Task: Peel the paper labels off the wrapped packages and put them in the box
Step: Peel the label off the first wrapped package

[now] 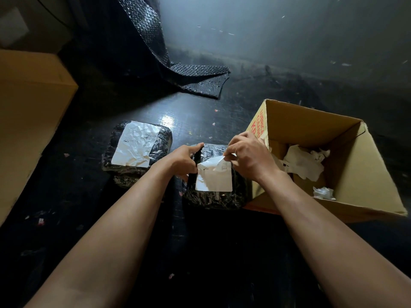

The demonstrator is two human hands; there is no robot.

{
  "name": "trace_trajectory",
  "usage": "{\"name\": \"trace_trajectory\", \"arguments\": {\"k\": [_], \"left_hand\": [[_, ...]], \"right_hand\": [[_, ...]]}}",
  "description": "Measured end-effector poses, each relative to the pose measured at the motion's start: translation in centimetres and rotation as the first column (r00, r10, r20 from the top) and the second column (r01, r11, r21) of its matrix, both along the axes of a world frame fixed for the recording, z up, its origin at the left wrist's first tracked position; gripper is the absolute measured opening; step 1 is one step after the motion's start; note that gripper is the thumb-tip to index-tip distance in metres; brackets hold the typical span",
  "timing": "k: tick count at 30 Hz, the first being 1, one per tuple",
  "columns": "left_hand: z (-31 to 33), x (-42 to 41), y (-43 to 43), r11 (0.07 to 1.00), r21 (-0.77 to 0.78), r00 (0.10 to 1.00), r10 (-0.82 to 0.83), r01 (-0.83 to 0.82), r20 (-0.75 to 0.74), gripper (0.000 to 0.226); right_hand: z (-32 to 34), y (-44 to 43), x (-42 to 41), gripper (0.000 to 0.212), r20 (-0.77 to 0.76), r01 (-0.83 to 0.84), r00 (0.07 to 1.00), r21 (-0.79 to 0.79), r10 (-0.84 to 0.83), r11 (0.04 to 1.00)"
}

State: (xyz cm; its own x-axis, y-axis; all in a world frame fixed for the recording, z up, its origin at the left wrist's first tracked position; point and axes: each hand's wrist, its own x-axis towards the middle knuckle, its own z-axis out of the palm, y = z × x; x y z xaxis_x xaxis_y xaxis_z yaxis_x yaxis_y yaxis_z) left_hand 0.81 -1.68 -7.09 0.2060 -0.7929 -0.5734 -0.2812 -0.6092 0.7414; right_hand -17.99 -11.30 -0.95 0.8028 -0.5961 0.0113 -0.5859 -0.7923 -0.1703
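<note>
On the near package, I'm mid-peel.
My right hand pinches the label at its far corner; left hand grips the package edge; box just right.

Glossy crinkled plastic packages, creased white paper labels, matt cardboard box.

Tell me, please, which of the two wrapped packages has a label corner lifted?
The package beside the open box: the right hand pinches its label by the raised corner. The other package has a crumpled label lying flat, untouched.
</note>
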Motion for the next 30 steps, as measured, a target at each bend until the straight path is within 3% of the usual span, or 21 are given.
{"name": "trace_trajectory", "arguments": {"k": [10,21,30], "left_hand": [[-0.1,-0.2,0.2,1.0,-0.015,1.0,0.025,-0.025,0.016,0.097],[-0.1,-0.3,0.0,0.999,-0.002,0.999,0.036,-0.036,-0.01,0.095],[0.1,-0.6,-0.1,1.0,-0.005,0.997,0.021,-0.02,0.071,0.092]], "right_hand": [[0.6,1.0,-1.1,0.017,0.049,0.071,0.996,0.13,-0.078,0.989],[1.4,0.7,-2.0,0.019,0.117,0.046,0.991,0.166,-0.066,0.985],[1.9,1.4,-2.4,0.017,0.129,0.023,0.991,0.155,-0.043,0.988]]}}
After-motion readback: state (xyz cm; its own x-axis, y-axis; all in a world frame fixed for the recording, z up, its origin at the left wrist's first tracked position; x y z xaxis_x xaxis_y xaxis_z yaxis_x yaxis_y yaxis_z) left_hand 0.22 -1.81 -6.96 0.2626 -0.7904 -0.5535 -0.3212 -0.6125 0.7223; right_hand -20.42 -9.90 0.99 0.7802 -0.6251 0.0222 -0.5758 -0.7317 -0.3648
